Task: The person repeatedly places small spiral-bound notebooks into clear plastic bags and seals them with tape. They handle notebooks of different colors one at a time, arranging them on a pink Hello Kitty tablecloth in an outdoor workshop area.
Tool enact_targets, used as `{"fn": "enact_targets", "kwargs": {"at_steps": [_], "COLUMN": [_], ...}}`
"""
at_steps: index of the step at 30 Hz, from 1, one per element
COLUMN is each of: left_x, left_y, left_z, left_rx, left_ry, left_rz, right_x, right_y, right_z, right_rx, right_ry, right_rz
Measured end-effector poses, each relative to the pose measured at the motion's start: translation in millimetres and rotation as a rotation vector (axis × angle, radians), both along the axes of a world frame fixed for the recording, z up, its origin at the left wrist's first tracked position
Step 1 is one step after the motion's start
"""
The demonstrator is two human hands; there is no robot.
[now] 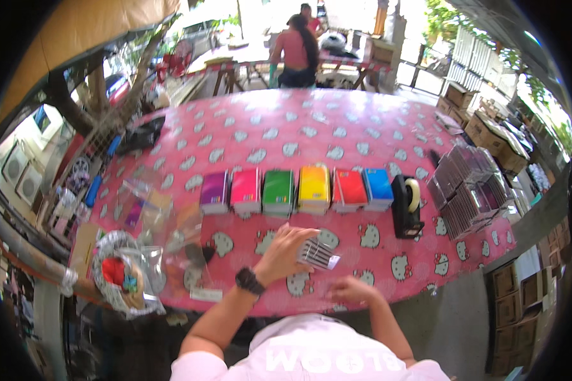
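My left hand, with a dark watch at the wrist, grips a small black-and-white striped pack above the near part of the table. A pale tab or label shows at the pack's right corner; which kind of pack it is I cannot make out. To the right and nearer my body, my right hand is blurred by motion, apart from the pack. Beyond both hands runs a row of small notebook stacks: purple, pink, green, yellow, red and blue.
A black tape dispenser stands right of the row, beside wrapped piles. Clear plastic bags and a foil-rimmed basket lie left on the pink patterned table. Cardboard boxes sit at right; people are at the back.
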State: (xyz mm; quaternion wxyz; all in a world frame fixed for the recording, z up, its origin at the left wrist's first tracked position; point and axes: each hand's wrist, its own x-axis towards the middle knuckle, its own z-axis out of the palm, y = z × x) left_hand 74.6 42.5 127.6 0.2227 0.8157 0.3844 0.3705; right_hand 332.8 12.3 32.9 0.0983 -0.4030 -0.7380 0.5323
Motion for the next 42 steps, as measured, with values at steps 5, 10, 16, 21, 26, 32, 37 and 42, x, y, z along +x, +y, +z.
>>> {"fn": "enact_targets", "kwargs": {"at_steps": [5,10,16,21,26,32,37,42], "left_x": [11,13,28,6,49,32,8,-3], "left_y": [-20,-19,-18,-27,-27,-28,-22,-35], "left_z": [-12,-34,-27,-40,-78,-43,6,14], "left_rx": [-0.318,-0.099,-0.307,-0.082,-0.373,-0.093,0.351,0.147], "left_ry": [-0.715,-0.246,-0.712,-0.493,-0.744,-0.523,0.172,-0.369], "left_rz": [-0.001,0.0,-0.078,0.066,-0.085,0.114,0.105,0.216], "right_x": [-25,-44,-42,2,-24,-26,-3,-13], "right_y": [-9,15,27,26,19,22,12,12], "right_z": [11,39,77,88,34,52,68,78], "right_rx": [-0.324,0.069,0.288,0.136,0.176,0.304,0.615,0.67], "right_ry": [0.797,0.743,0.816,0.811,0.508,0.421,0.315,0.291], "right_rz": [-0.53,-0.403,-0.339,-0.323,-0.266,-0.385,-0.43,-0.249]}}
